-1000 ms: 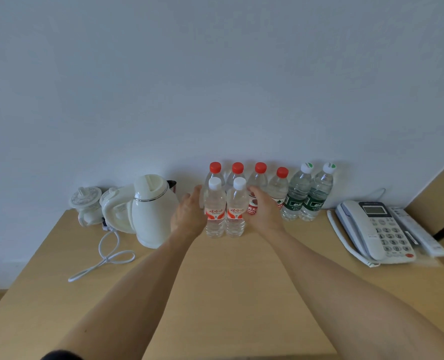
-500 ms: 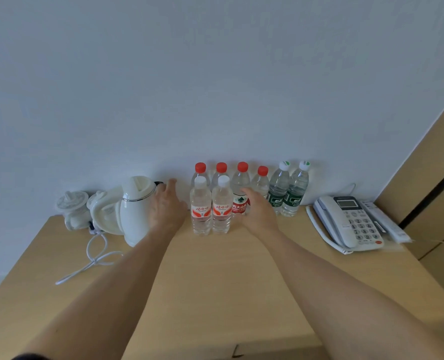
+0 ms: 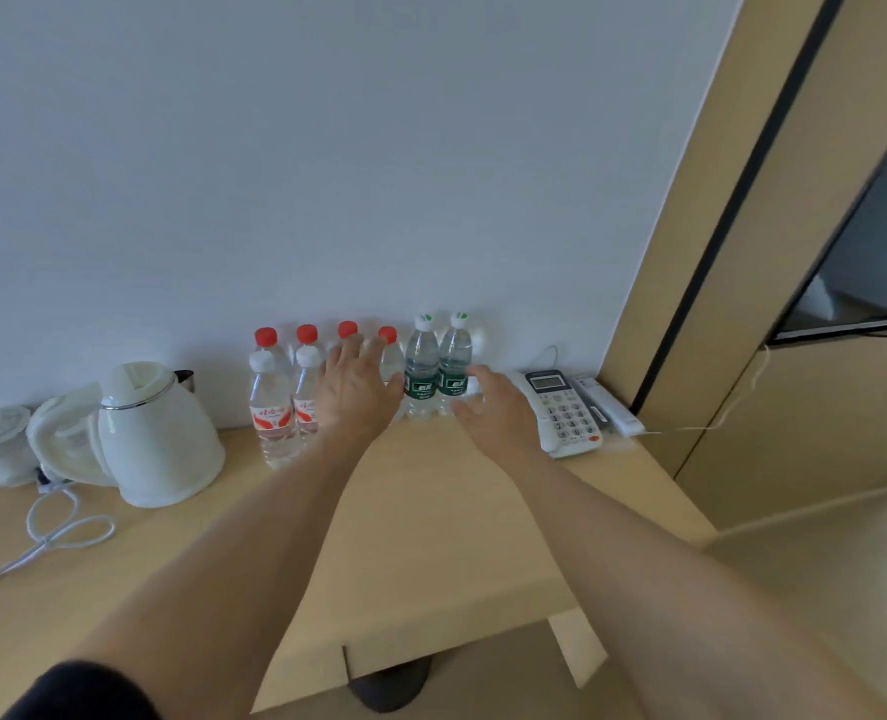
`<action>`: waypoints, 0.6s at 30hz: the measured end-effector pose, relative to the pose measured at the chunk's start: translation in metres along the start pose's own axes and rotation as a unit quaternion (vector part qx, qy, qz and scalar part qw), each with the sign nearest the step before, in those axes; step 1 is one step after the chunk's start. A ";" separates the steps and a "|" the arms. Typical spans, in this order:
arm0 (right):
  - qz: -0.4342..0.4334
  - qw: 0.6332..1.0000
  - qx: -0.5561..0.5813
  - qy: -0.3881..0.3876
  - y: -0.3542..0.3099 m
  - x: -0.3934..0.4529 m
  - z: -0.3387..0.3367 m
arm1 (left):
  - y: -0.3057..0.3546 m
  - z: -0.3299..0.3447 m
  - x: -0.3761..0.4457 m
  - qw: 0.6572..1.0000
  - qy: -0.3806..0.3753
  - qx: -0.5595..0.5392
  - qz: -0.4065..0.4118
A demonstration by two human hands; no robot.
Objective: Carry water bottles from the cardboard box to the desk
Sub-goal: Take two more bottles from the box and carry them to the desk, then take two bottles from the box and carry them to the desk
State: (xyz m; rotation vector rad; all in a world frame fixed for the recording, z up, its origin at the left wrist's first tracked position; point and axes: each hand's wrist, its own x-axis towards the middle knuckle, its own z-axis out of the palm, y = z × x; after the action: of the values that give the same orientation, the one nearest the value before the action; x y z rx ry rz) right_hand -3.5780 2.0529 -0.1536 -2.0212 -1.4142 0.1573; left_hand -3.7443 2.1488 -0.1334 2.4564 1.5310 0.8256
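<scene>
Several water bottles stand against the wall on the wooden desk [image 3: 431, 511]. Two white-capped bottles with orange labels [image 3: 274, 407] stand in front, red-capped bottles [image 3: 266, 339] behind them, and two green-labelled bottles [image 3: 436, 374] to the right. My left hand [image 3: 358, 392] is open with spread fingers, held in front of the right-hand red-capped bottles and hiding part of them. My right hand [image 3: 498, 413] is open and empty, just right of the green-labelled bottles and blurred by motion. No cardboard box is in view.
A white kettle [image 3: 155, 439] and its base with a looped cord [image 3: 62, 532] sit at the desk's left. A white desk phone [image 3: 561, 413] lies at the right. A wooden panel wall [image 3: 742, 252] rises on the right; the desk's front edge is below.
Both hands have let go of the two orange-labelled bottles, which stay on the desk, and moved right. The view has swung right, showing more of the wooden panel.
</scene>
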 end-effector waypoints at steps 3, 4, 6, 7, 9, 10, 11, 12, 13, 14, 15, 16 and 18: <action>0.042 0.999 -0.004 0.027 0.035 -0.025 -0.037 | 0.054 0.021 -0.019 0.999 -0.038 -0.009 0.031; 0.056 0.998 -0.008 0.037 0.047 -0.034 -0.050 | 0.073 0.028 -0.025 0.998 -0.050 -0.011 0.044; 0.088 0.995 -0.025 0.046 0.074 -0.054 -0.078 | 0.111 0.041 -0.037 0.994 -0.073 -0.018 0.074; 0.107 0.992 -0.035 0.051 0.087 -0.065 -0.093 | 0.130 0.048 -0.043 0.992 -0.084 -0.023 0.090; 0.145 0.985 -0.051 0.073 0.115 -0.091 -0.123 | 0.170 0.062 -0.057 0.986 -0.107 -0.022 0.123; 0.167 0.981 -0.059 0.084 0.129 -0.106 -0.139 | 0.191 0.069 -0.065 0.983 -0.119 -0.022 0.141; 0.192 0.975 -0.069 0.091 0.143 -0.121 -0.154 | 0.212 0.075 -0.074 0.978 -0.129 -0.025 0.160; 0.219 0.967 -0.082 0.097 0.157 -0.137 -0.169 | 0.234 0.082 -0.084 0.974 -0.139 -0.032 0.178; 0.245 0.959 -0.095 0.101 0.171 -0.154 -0.184 | 0.255 0.088 -0.094 0.968 -0.150 -0.039 0.196; 0.270 0.951 -0.106 0.107 0.185 -0.171 -0.199 | 0.277 0.094 -0.106 0.962 -0.163 -0.045 0.213; 0.292 0.943 -0.114 0.112 0.198 -0.189 -0.214 | 0.299 0.099 -0.119 0.956 -0.175 -0.047 0.232; 0.312 0.935 -0.120 0.118 0.209 -0.207 -0.228 | 0.320 0.104 -0.131 0.949 -0.187 -0.045 0.251; 0.352 0.917 -0.128 0.135 0.228 -0.245 -0.254 | 0.361 0.113 -0.157 0.932 -0.217 -0.041 0.287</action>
State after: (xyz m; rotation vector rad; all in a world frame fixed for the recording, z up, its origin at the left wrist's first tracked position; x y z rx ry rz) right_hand -3.3831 1.6806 -0.1514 -2.5777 -0.5087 -0.0087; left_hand -3.4535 1.8611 -0.1486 2.8001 0.6227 0.3443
